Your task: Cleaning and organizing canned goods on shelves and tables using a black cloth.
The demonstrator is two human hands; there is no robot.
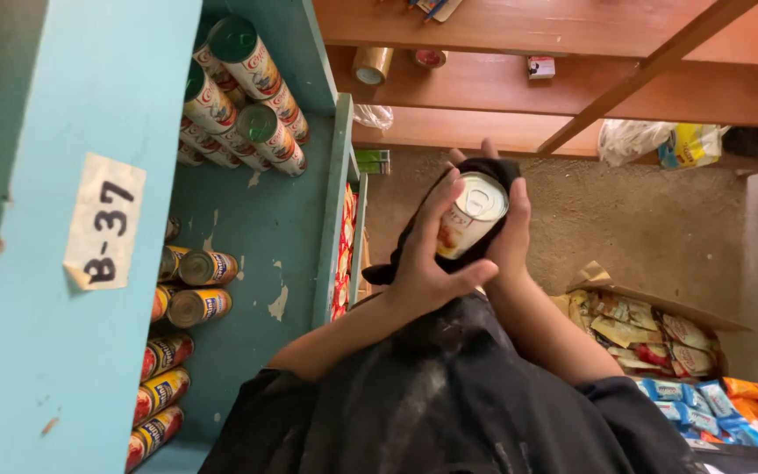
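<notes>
Two hands grip one white cylindrical metal tin point(471, 213) wrapped in a black cloth point(414, 241): left hand point(427, 259) clasps its side, right hand point(511, 233) cups behind; its long axis tilts upward, lid up, between both.

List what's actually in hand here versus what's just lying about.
In hand:
- tin can, held by left hand and right hand
- black cloth wrapped behind it

Lying about:
- cans on the blue shelf
- tape rolls on the wooden shelf
- snack packets in the cardboard box
- plastic bags
</notes>
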